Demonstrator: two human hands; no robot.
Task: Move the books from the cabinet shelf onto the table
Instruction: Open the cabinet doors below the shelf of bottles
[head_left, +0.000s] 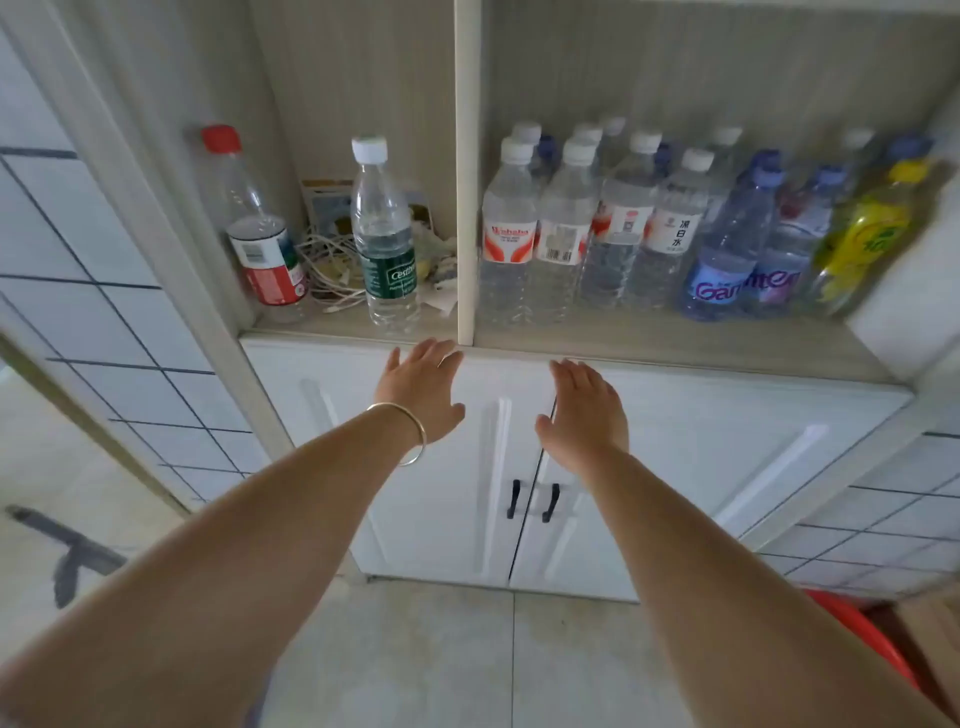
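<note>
Both my arms reach forward toward a white cabinet (727, 447). My left hand (423, 392), with a thin bangle at the wrist, is open with fingers apart, just below the front edge of the open shelf (649, 345). My right hand (584, 410) is open too, in front of the lower doors, holding nothing. No books or table show in this view. The shelf holds only bottles and clutter.
The left shelf bay holds a red-capped bottle (260, 234), a green-labelled bottle (387, 234) and tangled white cables (327, 260). The right bay holds several water bottles (582, 223). Two black handles (532, 501) sit on the shut lower doors. A red object (862, 634) lies at the lower right floor.
</note>
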